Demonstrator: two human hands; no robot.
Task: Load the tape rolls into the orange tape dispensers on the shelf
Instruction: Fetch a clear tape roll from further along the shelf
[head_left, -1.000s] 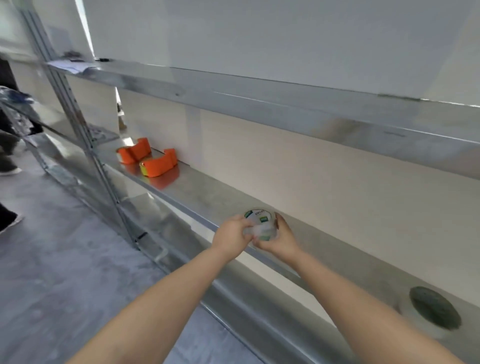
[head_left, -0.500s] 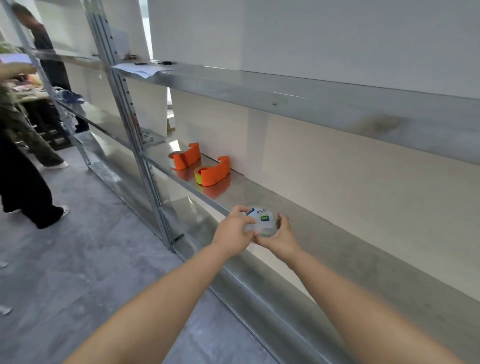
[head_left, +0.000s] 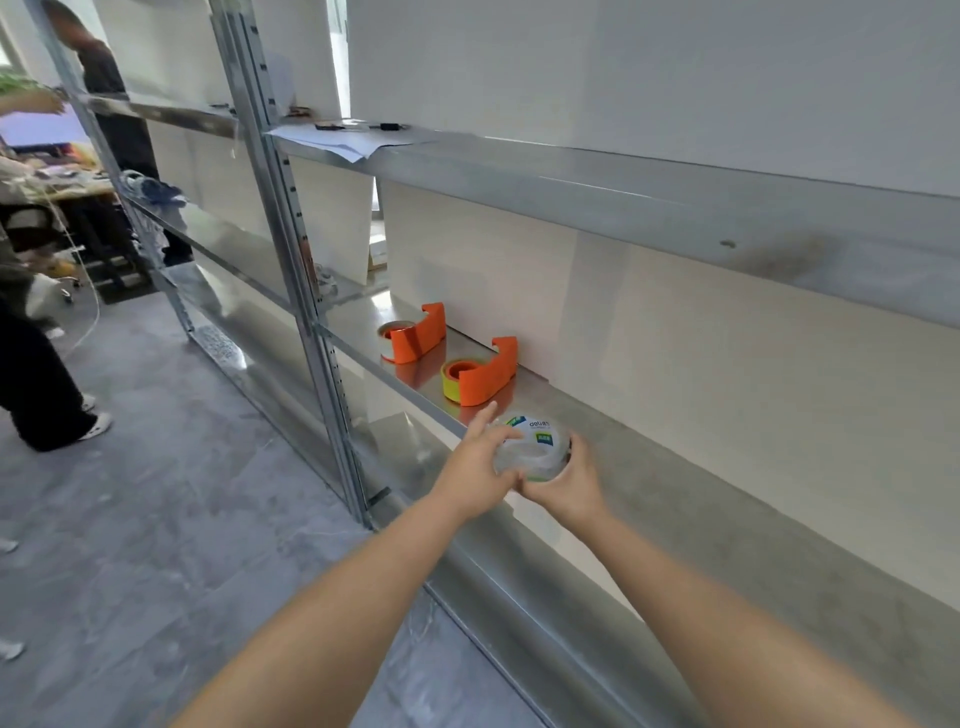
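Note:
A tape roll (head_left: 535, 447) in clear plastic wrap with a white and green label sits between both my hands, just above the front edge of the metal shelf (head_left: 701, 499). My left hand (head_left: 480, 467) grips its left side with fingers spread over the top. Under its right side my right hand (head_left: 566, 483) cups it. Two orange tape dispensers lie further left on the same shelf: the nearer one (head_left: 483, 376) carries a yellow roll, the farther one (head_left: 415, 335) a pale roll.
An upper shelf (head_left: 623, 187) with papers (head_left: 343, 137) overhangs the working shelf. A steel upright (head_left: 306, 291) stands left of the dispensers. Two people (head_left: 36, 364) stand on the grey floor at far left, by a cluttered table.
The view has swung left and closer, so the dispensers now lie nearer my hands. My left fingers have spread wider over the wrapped roll.

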